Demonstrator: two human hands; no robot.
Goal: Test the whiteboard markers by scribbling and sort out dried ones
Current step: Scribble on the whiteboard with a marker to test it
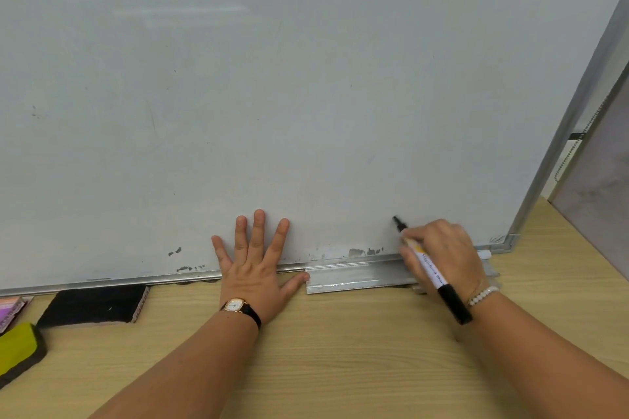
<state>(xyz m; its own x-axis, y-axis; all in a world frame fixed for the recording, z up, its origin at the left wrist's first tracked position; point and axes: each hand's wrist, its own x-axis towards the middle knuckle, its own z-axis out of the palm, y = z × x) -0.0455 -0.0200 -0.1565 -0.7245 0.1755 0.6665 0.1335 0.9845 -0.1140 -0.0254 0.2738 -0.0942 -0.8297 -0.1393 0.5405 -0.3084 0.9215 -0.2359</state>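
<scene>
Right hand (442, 248) grips marker (430, 270) at whiteboard (272, 78), above tray (354, 277)

Left grip (253, 270) flat, fingers spread; right grip (446, 248) pinches marker (433, 274).

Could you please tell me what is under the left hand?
The left hand lies flat on the whiteboard, its palm across the metal frame and its heel over the wooden table. The stretch of frame beneath the palm is hidden.

A glossy white whiteboard (272, 95) in a brushed metal frame (558, 133) stands on a matt, wood-grain tabletop (323, 350); a black felt eraser (93, 306) lies at its lower edge.
</scene>
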